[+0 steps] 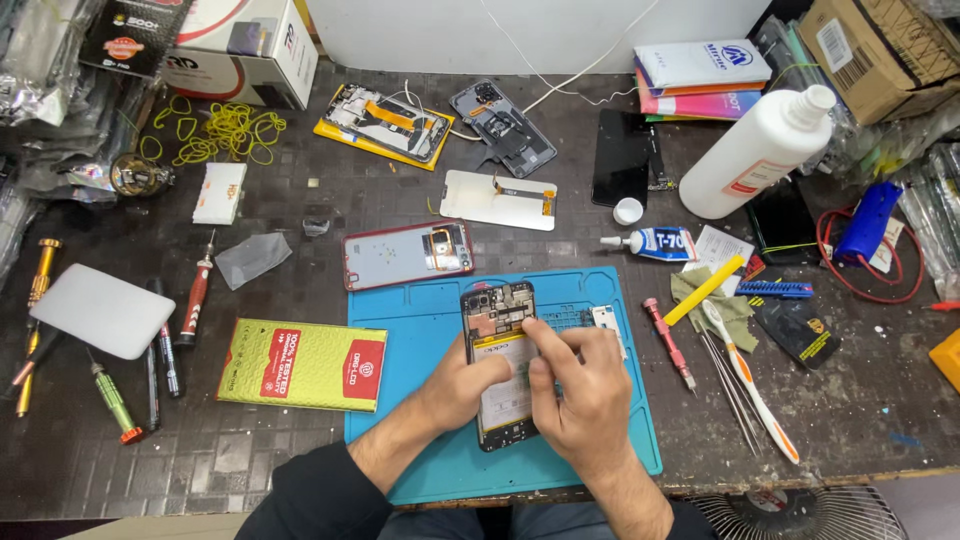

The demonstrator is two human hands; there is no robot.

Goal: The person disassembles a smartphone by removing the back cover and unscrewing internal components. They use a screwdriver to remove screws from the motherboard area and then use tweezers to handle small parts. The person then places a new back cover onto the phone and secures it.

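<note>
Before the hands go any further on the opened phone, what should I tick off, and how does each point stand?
1. Opened phone lies fully on the blue mat: ok.
2. Left hand steadies the phone: ok.
3. Right hand fingertips on the phone's middle: ok.
4. Red screwdriver lies beside the mat: ok.
5. Glue tube capped: cannot tell.
6. Loose screws on the mat: cannot tell.

Opened phone lies on the work mat — packaged box left, screwdriver right, second phone far side.
</note>
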